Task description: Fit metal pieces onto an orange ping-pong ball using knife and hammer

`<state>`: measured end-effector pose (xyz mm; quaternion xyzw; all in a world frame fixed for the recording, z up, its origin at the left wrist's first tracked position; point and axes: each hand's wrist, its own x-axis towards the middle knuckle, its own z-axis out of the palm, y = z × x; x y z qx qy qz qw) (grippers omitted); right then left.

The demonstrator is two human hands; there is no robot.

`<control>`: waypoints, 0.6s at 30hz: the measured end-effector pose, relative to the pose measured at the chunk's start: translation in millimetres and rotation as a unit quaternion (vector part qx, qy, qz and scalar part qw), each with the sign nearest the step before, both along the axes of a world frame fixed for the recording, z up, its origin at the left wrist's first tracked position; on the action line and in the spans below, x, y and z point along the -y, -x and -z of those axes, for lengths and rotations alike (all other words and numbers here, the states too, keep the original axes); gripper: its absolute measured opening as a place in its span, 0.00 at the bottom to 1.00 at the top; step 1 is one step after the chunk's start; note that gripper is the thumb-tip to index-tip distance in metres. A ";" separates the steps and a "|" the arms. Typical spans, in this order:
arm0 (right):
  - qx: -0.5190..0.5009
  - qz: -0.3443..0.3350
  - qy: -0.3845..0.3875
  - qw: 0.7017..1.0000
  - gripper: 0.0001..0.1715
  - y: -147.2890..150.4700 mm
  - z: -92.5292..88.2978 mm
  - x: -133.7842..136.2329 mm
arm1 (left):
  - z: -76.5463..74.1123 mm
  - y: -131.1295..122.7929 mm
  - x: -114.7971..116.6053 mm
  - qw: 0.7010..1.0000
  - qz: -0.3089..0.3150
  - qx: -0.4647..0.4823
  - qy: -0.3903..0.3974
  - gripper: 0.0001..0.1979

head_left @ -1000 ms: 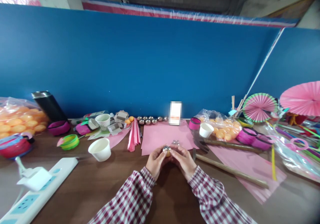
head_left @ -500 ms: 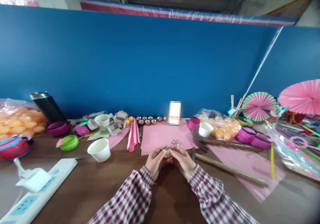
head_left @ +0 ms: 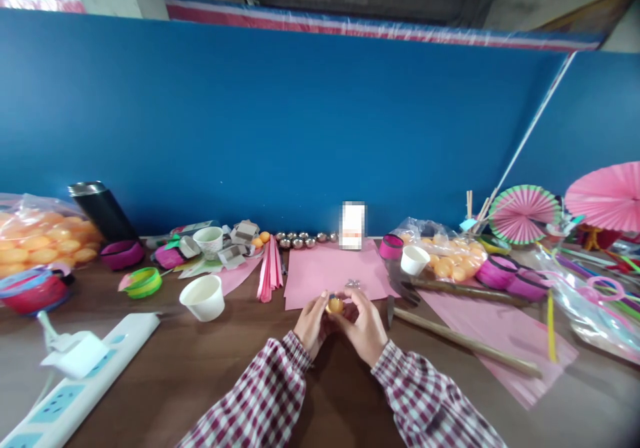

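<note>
Between my two hands, just off the front edge of the pink paper (head_left: 330, 271), is a small orange ball (head_left: 335, 306). It looks like the table tennis balls in the bags; whether its top is cut open I cannot tell. My left hand (head_left: 314, 323) grips it from the left with thumb and fingers. From the right, my right hand (head_left: 364, 325) closes on it too, fingers bent round its side. The undersides of both hands are hidden. A shiny silver flower-shaped piece (head_left: 353, 284) lies on the paper just beyond my right fingers.
Two hammers lie at right, one wooden handle (head_left: 465, 341) in front. White paper cups (head_left: 203, 299), a power strip (head_left: 75, 395) and a black flask (head_left: 105, 211) stand left. Shiny silver balls (head_left: 304, 238) line the back. Bags of orange balls (head_left: 453, 265) and pink paper fans (head_left: 525, 213) flank the table.
The ball has turned in my fingers: the silver piece seen on its top before no longer shows, and more orange faces up. My right index finger has lifted slightly.
</note>
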<state>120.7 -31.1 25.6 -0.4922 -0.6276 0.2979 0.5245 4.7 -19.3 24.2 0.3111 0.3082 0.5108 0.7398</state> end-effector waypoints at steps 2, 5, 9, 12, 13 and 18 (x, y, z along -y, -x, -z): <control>0.003 0.001 -0.022 1.000 0.16 2.3 -2.8 2.7 | -0.4 0.3 0.3 1.000 0.011 0.003 -0.021 0.16; 0.004 0.001 -0.031 1.000 0.15 4.2 -5.5 4.8 | -1.3 -0.1 0.8 0.999 0.022 0.008 -0.037 0.15; 0.025 0.011 -0.030 0.999 0.16 3.3 -6.1 4.6 | -2.6 -0.9 1.7 1.000 0.008 0.016 -0.021 0.16; 0.022 0.014 -0.014 1.000 0.16 0.9 -6.2 3.7 | -1.3 0.0 1.4 0.999 0.008 0.037 0.006 0.18; 0.018 0.014 -0.007 1.000 0.16 0.2 -6.3 3.5 | -0.4 0.6 1.0 0.999 0.013 0.043 0.008 0.18; 0.008 0.011 0.006 1.000 0.16 -0.4 -7.2 2.6 | 2.7 2.9 -1.5 0.998 0.025 0.054 -0.001 0.12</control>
